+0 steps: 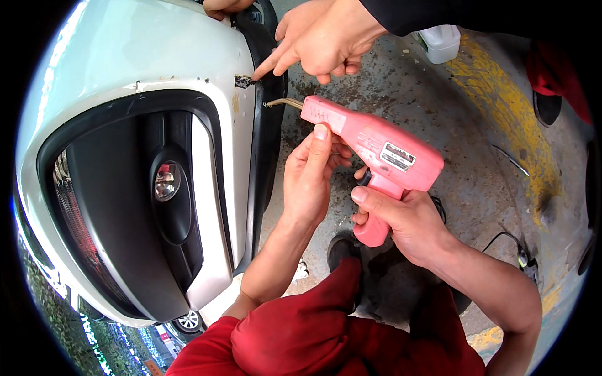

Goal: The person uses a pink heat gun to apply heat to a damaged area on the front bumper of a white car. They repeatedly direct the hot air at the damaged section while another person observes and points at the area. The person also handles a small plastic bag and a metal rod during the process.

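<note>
My right hand is wrapped round the handle of a pink hot stapler gun, its index finger by the black trigger. My left hand supports the gun's front end from below, with the thumb against the housing. Two bent metal prongs stick out of the nose and point left, with what looks like a small wire staple at their tips. Those tips are close to the edge of a white car bumper and appear apart from it. A dark damaged spot marks the bumper's edge.
A co-worker's hand reaches in from above, one finger at the damaged spot. Another hand rests at the bumper's top. A fog lamp sits in black trim. A white plastic jug and a thin rod are on the stained floor.
</note>
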Demonstrator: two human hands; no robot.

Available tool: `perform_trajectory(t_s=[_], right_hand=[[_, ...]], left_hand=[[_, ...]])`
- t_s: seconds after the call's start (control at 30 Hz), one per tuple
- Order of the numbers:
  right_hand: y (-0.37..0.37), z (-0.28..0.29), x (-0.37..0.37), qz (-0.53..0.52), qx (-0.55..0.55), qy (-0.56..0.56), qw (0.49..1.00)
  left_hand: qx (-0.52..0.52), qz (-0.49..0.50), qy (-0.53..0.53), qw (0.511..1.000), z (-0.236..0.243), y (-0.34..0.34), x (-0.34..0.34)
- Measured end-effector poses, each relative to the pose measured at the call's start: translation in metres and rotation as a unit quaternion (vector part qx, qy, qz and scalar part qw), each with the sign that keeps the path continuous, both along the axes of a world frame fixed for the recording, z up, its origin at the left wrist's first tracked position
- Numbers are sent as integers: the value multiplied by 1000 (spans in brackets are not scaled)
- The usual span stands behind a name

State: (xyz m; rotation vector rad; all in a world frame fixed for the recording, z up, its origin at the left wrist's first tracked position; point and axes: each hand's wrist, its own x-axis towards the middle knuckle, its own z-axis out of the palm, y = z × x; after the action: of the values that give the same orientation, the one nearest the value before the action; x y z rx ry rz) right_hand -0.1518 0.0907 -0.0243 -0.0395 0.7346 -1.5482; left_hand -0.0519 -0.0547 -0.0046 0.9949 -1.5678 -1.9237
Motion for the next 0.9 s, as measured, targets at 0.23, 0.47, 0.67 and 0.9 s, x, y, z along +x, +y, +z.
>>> perform_trajectory(t_s=[0.23,0.47,0.67,0.9], right_hand=[[0,-2,0,15,-9,4,1000],[-1,-1,3,-6,-3,-7,1000],[-1,0,2,1,-1,6,1000],[-2,0,2,-1,-6,9,1000]], left_hand=[[0,0,4,1000,0,0,1],[-2,3,8,1000,0,0,3],[-5,7,5,1000,0,0,2],[-10,7,7,1000,-1,0,4]])
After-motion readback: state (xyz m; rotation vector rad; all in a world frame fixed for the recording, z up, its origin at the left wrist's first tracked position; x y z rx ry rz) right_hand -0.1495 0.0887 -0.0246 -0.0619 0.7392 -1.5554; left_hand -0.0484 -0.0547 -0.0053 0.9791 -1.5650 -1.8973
